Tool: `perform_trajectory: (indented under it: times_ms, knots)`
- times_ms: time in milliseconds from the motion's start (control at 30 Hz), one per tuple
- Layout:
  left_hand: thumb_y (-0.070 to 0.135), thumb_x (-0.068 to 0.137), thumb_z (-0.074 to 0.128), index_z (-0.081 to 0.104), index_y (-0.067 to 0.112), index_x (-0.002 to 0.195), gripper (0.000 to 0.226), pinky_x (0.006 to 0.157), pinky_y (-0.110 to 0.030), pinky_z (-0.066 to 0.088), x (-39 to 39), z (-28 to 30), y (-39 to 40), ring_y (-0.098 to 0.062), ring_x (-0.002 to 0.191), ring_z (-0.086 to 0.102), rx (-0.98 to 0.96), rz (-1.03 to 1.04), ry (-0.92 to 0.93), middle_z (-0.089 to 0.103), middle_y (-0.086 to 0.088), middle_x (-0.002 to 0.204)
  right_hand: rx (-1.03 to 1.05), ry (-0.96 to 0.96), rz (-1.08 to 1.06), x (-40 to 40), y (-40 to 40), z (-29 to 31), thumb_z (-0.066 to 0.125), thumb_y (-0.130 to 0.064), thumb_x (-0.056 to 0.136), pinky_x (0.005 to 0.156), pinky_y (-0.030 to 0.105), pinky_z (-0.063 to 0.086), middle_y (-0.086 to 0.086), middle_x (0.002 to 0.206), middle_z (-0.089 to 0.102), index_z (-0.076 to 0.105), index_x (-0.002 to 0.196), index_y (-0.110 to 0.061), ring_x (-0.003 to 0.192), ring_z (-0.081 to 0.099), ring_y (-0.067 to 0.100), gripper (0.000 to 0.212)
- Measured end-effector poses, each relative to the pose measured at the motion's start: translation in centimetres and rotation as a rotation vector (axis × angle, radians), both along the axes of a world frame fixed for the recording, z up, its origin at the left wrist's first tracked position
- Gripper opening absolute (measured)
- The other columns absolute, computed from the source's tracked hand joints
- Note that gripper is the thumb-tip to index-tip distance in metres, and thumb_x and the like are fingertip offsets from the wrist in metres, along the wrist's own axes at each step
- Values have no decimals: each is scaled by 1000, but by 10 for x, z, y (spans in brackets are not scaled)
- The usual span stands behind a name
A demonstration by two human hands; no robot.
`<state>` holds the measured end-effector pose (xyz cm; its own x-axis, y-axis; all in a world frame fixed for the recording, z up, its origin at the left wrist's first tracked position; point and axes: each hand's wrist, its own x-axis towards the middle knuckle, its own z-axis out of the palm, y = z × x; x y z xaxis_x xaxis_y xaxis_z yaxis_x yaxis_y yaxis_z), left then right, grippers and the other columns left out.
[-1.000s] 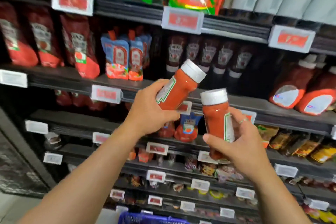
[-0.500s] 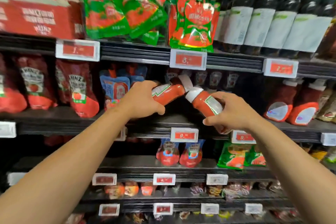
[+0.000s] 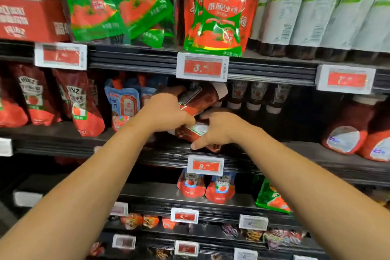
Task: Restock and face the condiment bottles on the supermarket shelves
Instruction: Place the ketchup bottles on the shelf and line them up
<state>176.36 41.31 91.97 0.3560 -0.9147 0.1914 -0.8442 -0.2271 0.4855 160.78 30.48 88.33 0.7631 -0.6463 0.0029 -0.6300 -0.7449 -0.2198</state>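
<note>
Under the 3.50 price tag (image 3: 202,69), left hand (image 3: 166,112) grips the upper ketchup bottle (image 3: 202,97); right hand (image 3: 219,129) grips the lower ketchup bottle (image 3: 190,133).

2 hands (image 3: 168,112), 2 ketchup btls (image 3: 202,97)

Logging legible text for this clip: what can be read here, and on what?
"3.50": middle price tag.
"9.": lower tag; rest blurred.
"7.": right tag; rest blurred.
"HEINZ", partly cut: dark red pouches.
"番茄沙司": green pouch.
Held bottles' labels, other tags: unreadable.
</note>
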Motion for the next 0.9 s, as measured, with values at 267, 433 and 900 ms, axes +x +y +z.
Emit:
perform_trajectory:
  times_ms: [267,433,900]
  knots:
    - [56,73,68,60,17,62,42,52,-22,36,-27,-5,-33,-4,56,50,223,53,-168,59,8,60,425,-639,-116,-78,-36,-1,86,-41,74,100,40,56,0,115,75,70,122,-20,106,70,15,54]
    - [39,63,83,68,46,98,39,51,-2,32,-47,6,-59,-1,66,51,40,-124,-41,57,22,83,1156,-1208,-149,-106,-55,2,43,-1,88,72,50,63,17,109,74,63,114,-12,95,74,40,34]
    - [14,62,51,66,23,128,68,100,-27,42,-61,17,-119,-19,117,55,-1,-586,-363,56,10,119,924,-820,28,-86,-87,-24,84,-21,81,90,38,56,6,111,77,65,127,-15,100,74,22,50]
